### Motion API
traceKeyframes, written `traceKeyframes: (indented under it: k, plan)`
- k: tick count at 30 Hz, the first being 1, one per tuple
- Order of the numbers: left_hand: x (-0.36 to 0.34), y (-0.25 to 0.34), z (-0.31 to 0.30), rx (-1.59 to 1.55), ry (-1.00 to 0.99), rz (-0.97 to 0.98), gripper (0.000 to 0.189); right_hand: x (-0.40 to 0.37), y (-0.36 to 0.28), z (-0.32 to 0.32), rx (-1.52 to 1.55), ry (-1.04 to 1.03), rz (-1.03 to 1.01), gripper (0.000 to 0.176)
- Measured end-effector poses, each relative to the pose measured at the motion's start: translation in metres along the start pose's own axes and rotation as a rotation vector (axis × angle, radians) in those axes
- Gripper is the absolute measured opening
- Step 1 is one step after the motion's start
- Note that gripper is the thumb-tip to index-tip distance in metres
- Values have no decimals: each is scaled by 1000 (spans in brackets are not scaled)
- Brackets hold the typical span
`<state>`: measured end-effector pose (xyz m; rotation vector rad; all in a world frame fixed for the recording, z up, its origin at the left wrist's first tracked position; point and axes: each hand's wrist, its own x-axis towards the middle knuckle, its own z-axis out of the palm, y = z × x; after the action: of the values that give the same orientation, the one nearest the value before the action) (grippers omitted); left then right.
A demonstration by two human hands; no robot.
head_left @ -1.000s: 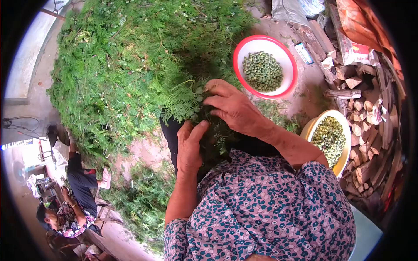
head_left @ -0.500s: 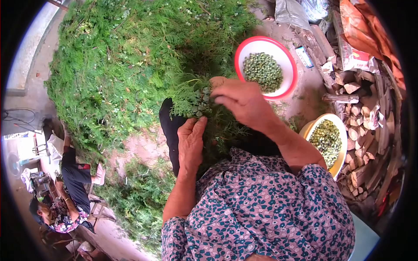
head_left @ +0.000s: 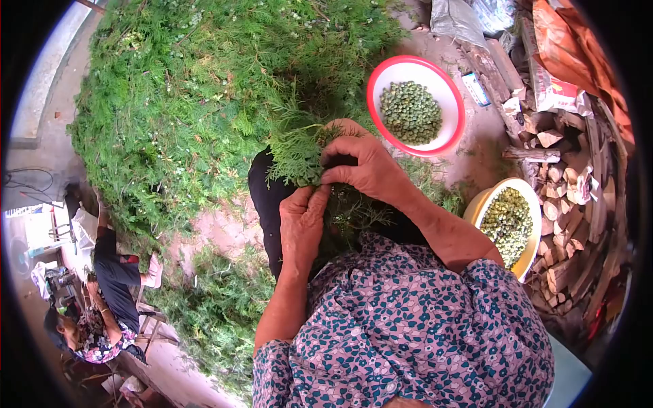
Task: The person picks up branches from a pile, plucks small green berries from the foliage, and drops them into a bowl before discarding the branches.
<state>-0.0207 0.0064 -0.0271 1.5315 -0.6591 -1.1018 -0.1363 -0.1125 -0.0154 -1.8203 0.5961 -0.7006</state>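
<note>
Over my lap, my left hand pinches the stem end of a leafy evergreen sprig between thumb and fingers. My right hand is curled in at the sprig's right side, its thumb and finger closed near my left fingertips. What sits between those right fingers is hidden. Beyond the right hand, a white basin with a red rim holds many small green cones. Closer to my right elbow stands a yellow basin with more yellowish-green cones.
A large heap of cut evergreen branches covers the floor ahead and to the left. A smaller pile lies at my left side. Split firewood is stacked on the right. Another person sits at the far left.
My right hand has moved left and down onto the sprig, its fingers closing near my left hand. The left hand has shifted slightly right and still grips the sprig.
</note>
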Motion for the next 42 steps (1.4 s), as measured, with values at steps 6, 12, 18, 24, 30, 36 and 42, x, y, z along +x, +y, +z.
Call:
traceKeyframes:
  k: [6, 12, 18, 24, 30, 36, 42]
  plan:
    - [-1, 14, 2, 147, 10, 81, 15, -3, -3, 2, 309, -38, 194, 19]
    - [0, 18, 0, 326, 11, 183, 18, -3, 3, 8, 345, 19, 186, 20]
    - [-2, 25, -5, 108, -6, -19, 17, -6, -2, 0, 945, -86, 637, 20]
    - [1, 16, -1, 205, 59, 123, 16, -7, -8, 13, 721, -46, 496, 22]
    - [3, 9, -2, 354, 89, 261, 16, -8, 4, 23, 265, 34, 117, 25]
    - [3, 8, -10, 234, 3, 114, 17, -8, 3, 11, 661, -138, 544, 19]
    - [6, 11, -12, 216, 18, 50, 19, -8, 1, 5, 899, -158, 558, 20]
